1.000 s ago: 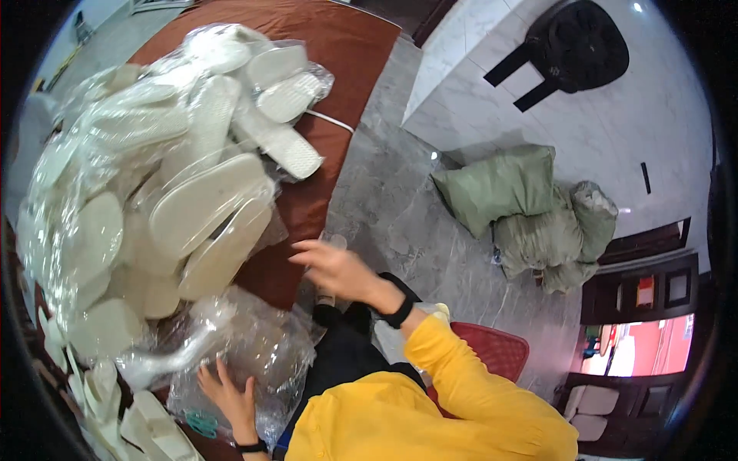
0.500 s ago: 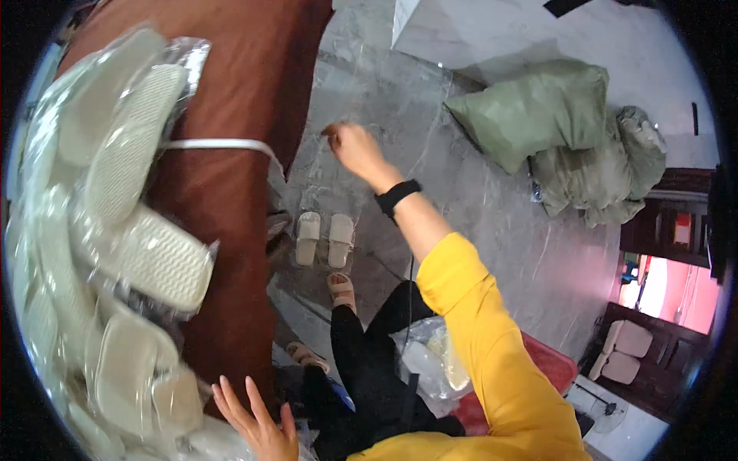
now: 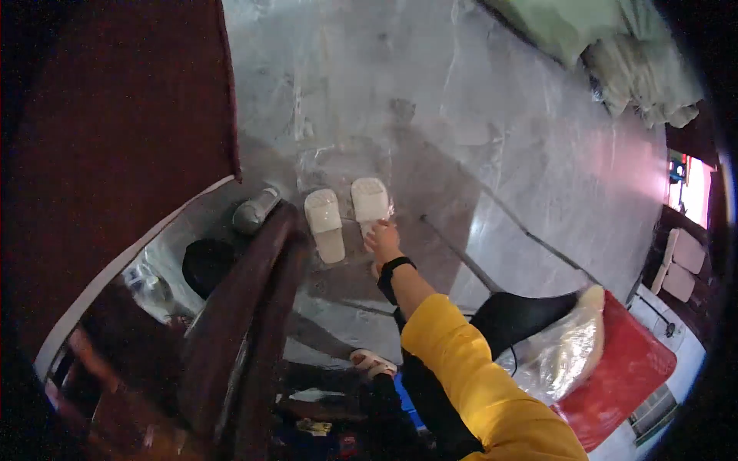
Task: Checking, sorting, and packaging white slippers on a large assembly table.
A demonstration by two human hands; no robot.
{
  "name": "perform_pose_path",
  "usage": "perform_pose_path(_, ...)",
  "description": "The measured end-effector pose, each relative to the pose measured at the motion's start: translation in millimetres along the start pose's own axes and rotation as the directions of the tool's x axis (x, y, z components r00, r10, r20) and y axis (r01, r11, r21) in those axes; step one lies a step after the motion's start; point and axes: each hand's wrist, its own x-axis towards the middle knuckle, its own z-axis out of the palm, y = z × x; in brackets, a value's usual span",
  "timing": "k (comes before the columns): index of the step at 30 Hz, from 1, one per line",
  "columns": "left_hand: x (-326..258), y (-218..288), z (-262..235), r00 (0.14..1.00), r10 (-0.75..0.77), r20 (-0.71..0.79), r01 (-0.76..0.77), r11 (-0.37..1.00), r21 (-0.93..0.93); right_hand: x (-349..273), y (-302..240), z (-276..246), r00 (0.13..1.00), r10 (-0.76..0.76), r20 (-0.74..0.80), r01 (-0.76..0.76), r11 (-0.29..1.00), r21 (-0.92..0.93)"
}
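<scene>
A pair of white slippers (image 3: 346, 215) in clear plastic lies on the grey floor, toes pointing away from me. My right hand (image 3: 382, 241), with a black wristband and a yellow sleeve behind it, reaches down to the near end of the right slipper, and its fingers curl onto that end. My left hand is not visible; the lower left is dark and blurred.
A table with a dark red cloth (image 3: 115, 115) fills the left. A dark brown curved wooden piece (image 3: 254, 323) stands beside the slippers, with a grey cylinder (image 3: 255, 209) and a black round thing (image 3: 206, 265) under the table edge. Green sacks (image 3: 592, 38) lie far right; a clear bag (image 3: 569, 353) rests on a red stool (image 3: 626, 376).
My view has dropped from the tabletop pile of wrapped slippers to the floor. My right hand came down onto the pair on the floor. My left hand has left the view.
</scene>
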Motion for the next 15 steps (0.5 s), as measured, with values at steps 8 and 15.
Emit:
perform_pose_path(8, 49.9, -7.1, 82.4, 0.941, 0.261, 0.216, -0.224, 0.958, -0.180, 114.7, 6.4, -4.5, 0.948, -0.019, -0.316, 0.147, 0.910, 0.387)
perform_pose_path(15, 85.4, 14.1, 72.4, 0.865, 0.395, 0.308, -0.301, 0.902, -0.310, 18.8, -25.5, 33.3, 0.987, -0.123, -0.108, 0.159, 0.873, 0.461)
